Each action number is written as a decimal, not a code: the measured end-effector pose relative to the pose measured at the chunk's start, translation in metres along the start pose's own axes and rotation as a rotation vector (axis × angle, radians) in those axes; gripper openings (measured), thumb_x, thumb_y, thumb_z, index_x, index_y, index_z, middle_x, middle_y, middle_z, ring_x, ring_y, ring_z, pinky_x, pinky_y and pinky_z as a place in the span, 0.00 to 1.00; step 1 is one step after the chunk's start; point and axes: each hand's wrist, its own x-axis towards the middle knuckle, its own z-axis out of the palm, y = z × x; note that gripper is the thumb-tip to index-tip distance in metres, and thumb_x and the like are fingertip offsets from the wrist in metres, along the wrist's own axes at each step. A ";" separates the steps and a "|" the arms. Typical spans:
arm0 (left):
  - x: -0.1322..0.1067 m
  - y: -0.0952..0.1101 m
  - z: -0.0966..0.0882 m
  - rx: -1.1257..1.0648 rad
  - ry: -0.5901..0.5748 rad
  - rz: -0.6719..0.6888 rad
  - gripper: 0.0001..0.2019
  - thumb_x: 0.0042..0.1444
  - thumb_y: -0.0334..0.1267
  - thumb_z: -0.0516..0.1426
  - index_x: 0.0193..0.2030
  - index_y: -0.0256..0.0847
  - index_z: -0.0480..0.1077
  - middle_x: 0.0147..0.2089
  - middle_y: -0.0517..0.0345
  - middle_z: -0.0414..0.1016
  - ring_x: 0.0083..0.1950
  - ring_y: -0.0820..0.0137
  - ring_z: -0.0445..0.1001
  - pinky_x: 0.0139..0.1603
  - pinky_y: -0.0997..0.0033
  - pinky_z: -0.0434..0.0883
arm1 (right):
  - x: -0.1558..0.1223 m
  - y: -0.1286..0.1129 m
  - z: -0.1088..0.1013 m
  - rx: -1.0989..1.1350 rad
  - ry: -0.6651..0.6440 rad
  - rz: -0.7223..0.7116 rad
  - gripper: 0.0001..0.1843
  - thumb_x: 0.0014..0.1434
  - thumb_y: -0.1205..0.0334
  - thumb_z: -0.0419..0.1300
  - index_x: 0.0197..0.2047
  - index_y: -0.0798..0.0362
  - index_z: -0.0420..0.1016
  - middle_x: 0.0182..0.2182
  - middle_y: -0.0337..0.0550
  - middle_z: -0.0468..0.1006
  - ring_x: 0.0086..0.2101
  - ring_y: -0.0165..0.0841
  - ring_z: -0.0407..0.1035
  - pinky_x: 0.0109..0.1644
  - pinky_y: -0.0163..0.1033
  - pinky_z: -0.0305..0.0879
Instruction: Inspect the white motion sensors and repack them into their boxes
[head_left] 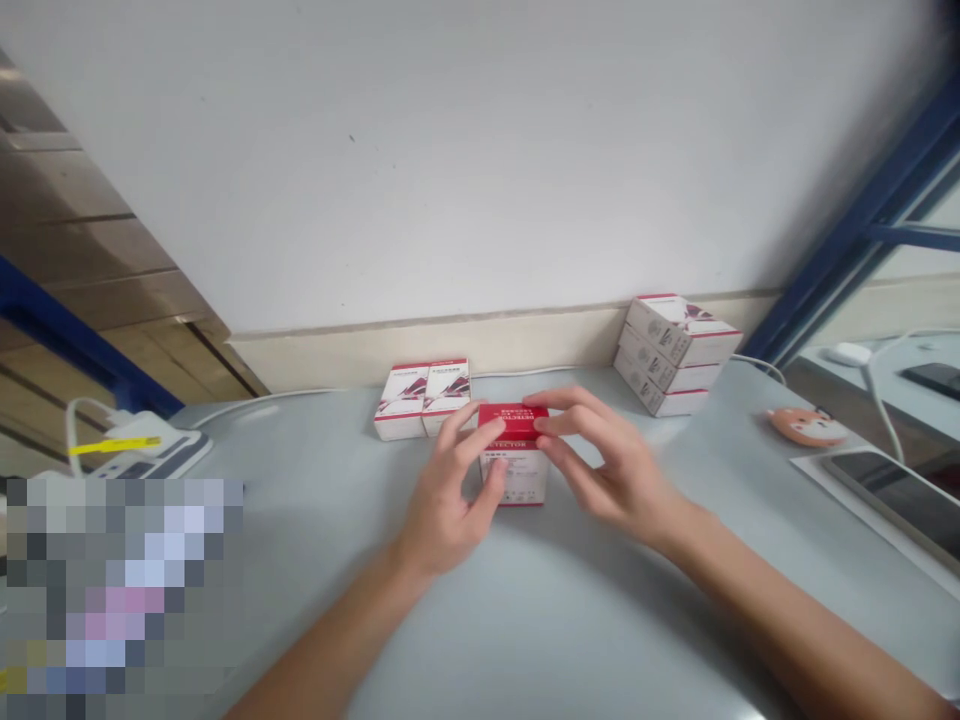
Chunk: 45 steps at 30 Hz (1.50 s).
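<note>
A small red and white carton [517, 472] stands in the middle of the table, its red end up with "DETECTOR" printed on it. My left hand [455, 495] grips its left side, thumb against the white front and fingers at the red top. From the other side, my right hand [611, 460] has its fingertips on the top right edge. Whether the carton's lid is fully closed I cannot tell. Just behind my left hand, two similar cartons [424, 392] lie side by side.
Several more cartons [671, 355] are stacked against the wall at right. Further right are an orange animal-faced object [808, 427] and a dark flat device [892, 490]. A white power strip [161, 450] with a yellow tag sits at left. Blue frame bars [847, 220] flank the table [450, 640].
</note>
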 end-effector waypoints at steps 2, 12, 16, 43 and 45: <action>0.000 -0.001 -0.002 -0.018 -0.002 0.025 0.26 0.69 0.25 0.57 0.69 0.50 0.62 0.73 0.42 0.63 0.74 0.58 0.68 0.65 0.51 0.77 | -0.002 0.000 0.002 -0.102 -0.048 -0.053 0.07 0.73 0.66 0.59 0.52 0.47 0.72 0.57 0.52 0.77 0.49 0.40 0.77 0.49 0.46 0.76; 0.000 -0.016 0.006 -0.148 0.047 0.026 0.17 0.72 0.32 0.58 0.63 0.52 0.64 0.70 0.47 0.67 0.72 0.62 0.70 0.65 0.53 0.74 | -0.010 -0.009 0.016 -0.235 -0.033 -0.046 0.10 0.73 0.67 0.56 0.54 0.46 0.70 0.58 0.53 0.75 0.53 0.42 0.75 0.51 0.48 0.78; -0.001 -0.021 0.006 -0.207 0.282 -0.241 0.11 0.71 0.45 0.60 0.55 0.47 0.65 0.62 0.46 0.72 0.65 0.62 0.75 0.62 0.59 0.75 | -0.025 0.004 0.026 -0.019 -0.105 0.168 0.40 0.68 0.57 0.65 0.77 0.41 0.52 0.73 0.60 0.55 0.70 0.50 0.62 0.64 0.56 0.75; 0.001 -0.112 -0.045 -0.183 0.505 -0.926 0.22 0.75 0.44 0.41 0.45 0.35 0.73 0.41 0.50 0.79 0.44 0.63 0.79 0.48 0.57 0.78 | 0.104 0.010 0.172 -0.647 -0.337 -0.124 0.21 0.75 0.69 0.50 0.66 0.48 0.71 0.57 0.51 0.78 0.57 0.47 0.64 0.50 0.49 0.74; -0.003 -0.114 -0.044 -0.170 0.477 -0.920 0.22 0.76 0.45 0.41 0.48 0.34 0.72 0.44 0.48 0.79 0.47 0.61 0.79 0.50 0.57 0.76 | 0.102 0.015 0.173 -0.592 -0.307 -0.106 0.22 0.74 0.69 0.53 0.66 0.45 0.71 0.58 0.49 0.77 0.58 0.46 0.63 0.50 0.47 0.75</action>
